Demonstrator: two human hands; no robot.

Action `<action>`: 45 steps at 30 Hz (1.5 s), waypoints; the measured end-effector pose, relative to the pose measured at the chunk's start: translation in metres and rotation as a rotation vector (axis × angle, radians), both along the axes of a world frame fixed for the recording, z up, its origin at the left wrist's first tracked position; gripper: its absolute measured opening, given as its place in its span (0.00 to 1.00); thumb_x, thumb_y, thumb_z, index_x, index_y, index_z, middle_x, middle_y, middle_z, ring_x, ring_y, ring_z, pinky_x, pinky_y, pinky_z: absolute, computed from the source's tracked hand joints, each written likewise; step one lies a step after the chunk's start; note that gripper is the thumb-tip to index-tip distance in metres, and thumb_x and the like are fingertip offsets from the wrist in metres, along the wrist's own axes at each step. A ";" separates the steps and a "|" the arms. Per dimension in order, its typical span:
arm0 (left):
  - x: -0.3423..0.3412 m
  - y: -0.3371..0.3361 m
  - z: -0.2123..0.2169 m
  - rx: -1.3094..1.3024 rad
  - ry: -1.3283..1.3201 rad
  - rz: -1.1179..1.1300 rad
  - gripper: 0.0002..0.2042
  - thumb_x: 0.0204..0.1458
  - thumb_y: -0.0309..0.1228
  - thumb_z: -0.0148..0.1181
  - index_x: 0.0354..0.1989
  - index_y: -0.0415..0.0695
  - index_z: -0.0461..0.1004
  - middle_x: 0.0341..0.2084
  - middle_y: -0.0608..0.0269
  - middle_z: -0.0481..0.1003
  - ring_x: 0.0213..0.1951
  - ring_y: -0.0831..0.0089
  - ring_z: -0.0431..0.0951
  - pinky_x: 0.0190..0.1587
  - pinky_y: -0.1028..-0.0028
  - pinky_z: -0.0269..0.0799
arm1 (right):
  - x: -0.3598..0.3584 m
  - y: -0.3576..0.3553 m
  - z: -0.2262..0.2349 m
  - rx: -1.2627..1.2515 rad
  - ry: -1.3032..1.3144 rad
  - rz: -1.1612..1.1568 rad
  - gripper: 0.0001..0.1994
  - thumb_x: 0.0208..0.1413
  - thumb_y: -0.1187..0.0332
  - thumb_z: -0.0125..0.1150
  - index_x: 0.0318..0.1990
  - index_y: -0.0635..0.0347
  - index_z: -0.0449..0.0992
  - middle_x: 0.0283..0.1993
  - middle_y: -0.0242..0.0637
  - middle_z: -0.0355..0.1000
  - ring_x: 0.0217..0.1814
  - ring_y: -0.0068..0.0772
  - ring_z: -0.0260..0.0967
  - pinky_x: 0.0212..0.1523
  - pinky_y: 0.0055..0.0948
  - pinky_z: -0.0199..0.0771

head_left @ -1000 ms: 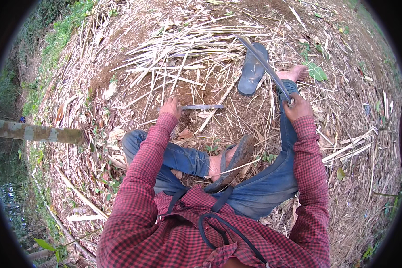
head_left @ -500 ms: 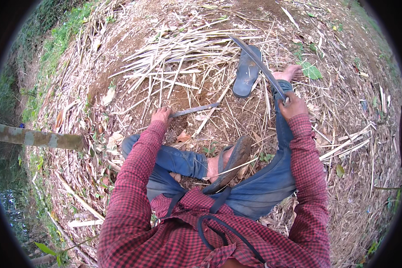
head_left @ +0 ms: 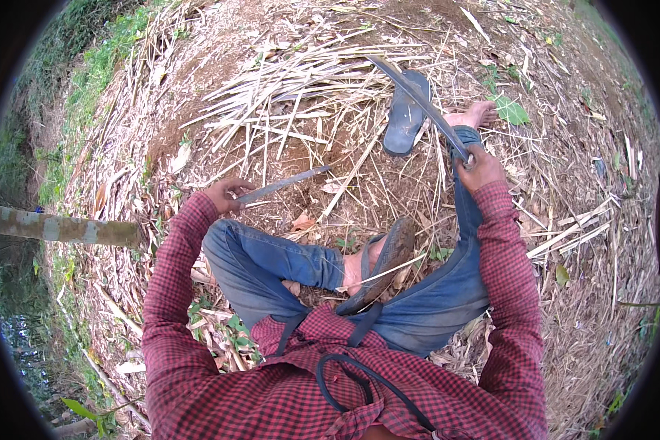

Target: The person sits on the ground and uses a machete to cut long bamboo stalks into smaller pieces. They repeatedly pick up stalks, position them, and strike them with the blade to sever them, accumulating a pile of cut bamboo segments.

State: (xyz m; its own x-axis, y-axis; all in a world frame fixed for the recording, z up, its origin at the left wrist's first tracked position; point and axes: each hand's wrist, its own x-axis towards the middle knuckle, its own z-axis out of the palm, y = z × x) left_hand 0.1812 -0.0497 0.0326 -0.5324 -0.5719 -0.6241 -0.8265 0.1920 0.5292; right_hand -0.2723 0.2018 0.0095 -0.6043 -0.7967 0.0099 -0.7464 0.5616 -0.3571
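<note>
While in right hand [head_left: 481, 169], long blade [head_left: 423, 104]

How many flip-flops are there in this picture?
2. One flip-flop lies on the ground, partly behind the long blade; a second flip-flop is on the left foot. The right foot is bare. None looks hidden.

passable: ground [head_left: 383, 185] between flat strip [head_left: 284, 182] and blade [head_left: 421, 98] | obstacles: loose sandal [head_left: 401, 130], stick pile [head_left: 293, 89]
</note>
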 end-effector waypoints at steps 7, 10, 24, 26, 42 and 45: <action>-0.009 0.003 0.038 -0.161 0.353 0.355 0.20 0.46 0.17 0.56 0.50 0.40 0.67 0.33 0.58 0.76 0.32 0.72 0.79 0.32 0.78 0.78 | 0.003 0.000 0.004 -0.051 -0.027 0.049 0.15 0.46 0.56 0.62 0.37 0.55 0.74 0.23 0.41 0.73 0.28 0.42 0.74 0.34 0.38 0.74; -0.024 0.002 0.038 -0.191 0.692 0.440 0.17 0.47 0.21 0.60 0.47 0.38 0.69 0.33 0.57 0.77 0.32 0.73 0.79 0.32 0.78 0.78 | 0.003 -0.002 0.001 -0.147 -0.040 0.138 0.16 0.45 0.54 0.62 0.36 0.55 0.75 0.22 0.41 0.73 0.27 0.41 0.74 0.32 0.37 0.74; -0.143 0.063 0.011 -0.634 0.830 0.273 0.10 0.48 0.23 0.61 0.39 0.35 0.75 0.29 0.57 0.78 0.33 0.75 0.78 0.36 0.77 0.75 | 0.137 -0.032 0.046 -0.345 -0.860 0.373 0.26 0.54 0.46 0.51 0.36 0.67 0.77 0.16 0.38 0.71 0.18 0.30 0.71 0.23 0.32 0.70; -0.149 0.070 0.017 -0.669 0.792 0.241 0.10 0.48 0.24 0.61 0.39 0.34 0.74 0.29 0.57 0.78 0.33 0.75 0.79 0.37 0.77 0.75 | 0.141 -0.039 0.045 -0.346 -0.824 0.398 0.27 0.54 0.46 0.50 0.34 0.66 0.77 0.14 0.37 0.69 0.17 0.31 0.71 0.22 0.32 0.69; -0.158 0.079 0.017 -0.778 0.719 0.181 0.11 0.46 0.26 0.63 0.38 0.35 0.75 0.27 0.55 0.78 0.31 0.72 0.80 0.35 0.75 0.76 | 0.152 -0.051 0.043 -0.240 -0.835 0.372 0.27 0.54 0.46 0.50 0.36 0.66 0.77 0.16 0.40 0.70 0.22 0.36 0.72 0.28 0.35 0.70; -0.151 0.080 0.023 -0.830 0.670 0.112 0.12 0.47 0.31 0.62 0.37 0.38 0.75 0.27 0.54 0.78 0.30 0.69 0.80 0.32 0.72 0.75 | 0.157 -0.052 0.039 -0.296 -0.786 0.386 0.26 0.54 0.47 0.50 0.37 0.65 0.77 0.19 0.44 0.71 0.26 0.41 0.73 0.31 0.37 0.71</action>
State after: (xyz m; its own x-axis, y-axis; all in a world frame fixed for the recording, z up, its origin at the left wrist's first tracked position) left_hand 0.0304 0.0304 0.0559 -0.5400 -0.7497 0.3825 -0.4514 0.6416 0.6201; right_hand -0.1149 0.1497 0.0481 -0.2165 -0.9747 -0.0553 -0.3447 0.1294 -0.9298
